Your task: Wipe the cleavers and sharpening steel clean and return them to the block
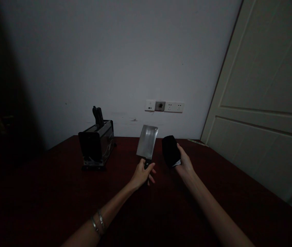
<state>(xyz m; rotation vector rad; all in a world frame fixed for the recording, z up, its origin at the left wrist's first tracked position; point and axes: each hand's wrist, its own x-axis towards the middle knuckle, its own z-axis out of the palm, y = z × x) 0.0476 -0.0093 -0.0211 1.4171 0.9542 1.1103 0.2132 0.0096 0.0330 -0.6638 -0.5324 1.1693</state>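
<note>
In the middle of the head view, my left hand point(142, 175) is closed round the black handle of a cleaver point(147, 141). Its broad metal blade points up and away from me, raised above the dark red table. To the right of the blade, my right hand point(185, 160) holds a black cloth point(171, 151) with a small white patch at its lower edge. Most of the fingers of that hand are hidden behind the cloth. Cloth and blade are apart. A knife block point(90, 147) with dark handles point(98, 116) sticking out of its top stands to the left.
The dark red table point(125, 219) reaches back to a pale wall point(109, 61) with a row of sockets and switches point(164, 106). A panelled door point(269, 103) rises along the right side. Something flat and pale point(197, 142) lies at the table's back right edge.
</note>
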